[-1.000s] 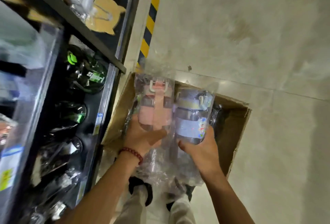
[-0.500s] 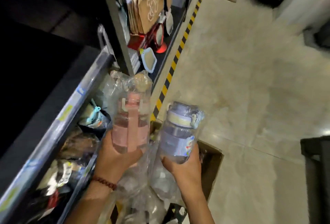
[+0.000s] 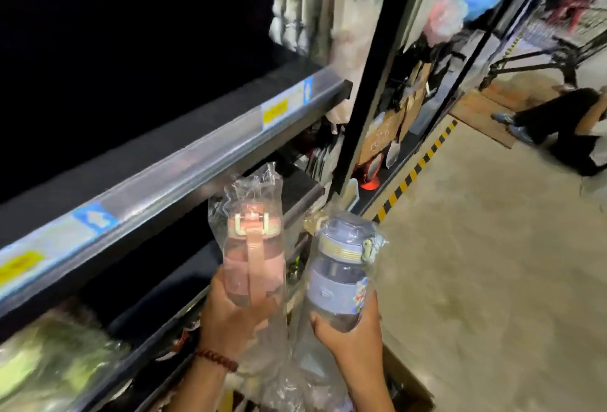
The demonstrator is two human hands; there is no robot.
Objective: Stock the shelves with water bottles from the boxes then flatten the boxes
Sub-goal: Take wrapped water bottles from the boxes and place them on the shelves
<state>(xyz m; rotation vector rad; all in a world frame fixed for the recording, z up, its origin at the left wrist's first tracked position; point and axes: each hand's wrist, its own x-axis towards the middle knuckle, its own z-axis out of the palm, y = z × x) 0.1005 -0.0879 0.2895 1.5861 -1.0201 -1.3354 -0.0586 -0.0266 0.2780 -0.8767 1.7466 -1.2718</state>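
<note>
- While your left hand [image 3: 235,313] curls round the pink bottle [image 3: 251,257], that bottle stands upright beside the shelf edge [image 3: 197,162].
- Your right hand [image 3: 353,334] grips the blue bottle [image 3: 341,275], tilted rightward.
- Below your wrists, probably the box [image 3: 410,388].

The scene is dimly lit. Above and left of the fingers [image 3: 230,296], the shelf recess [image 3: 115,34] is lost in near-black shadow, while glare is thrown along the shelf edge strip [image 3: 203,162]. Right of the fingers, the floor [image 3: 476,264] is evenly lit. Motion blur is seen toward the edges, and straight lines are bent by wide-angle distortion.
</note>
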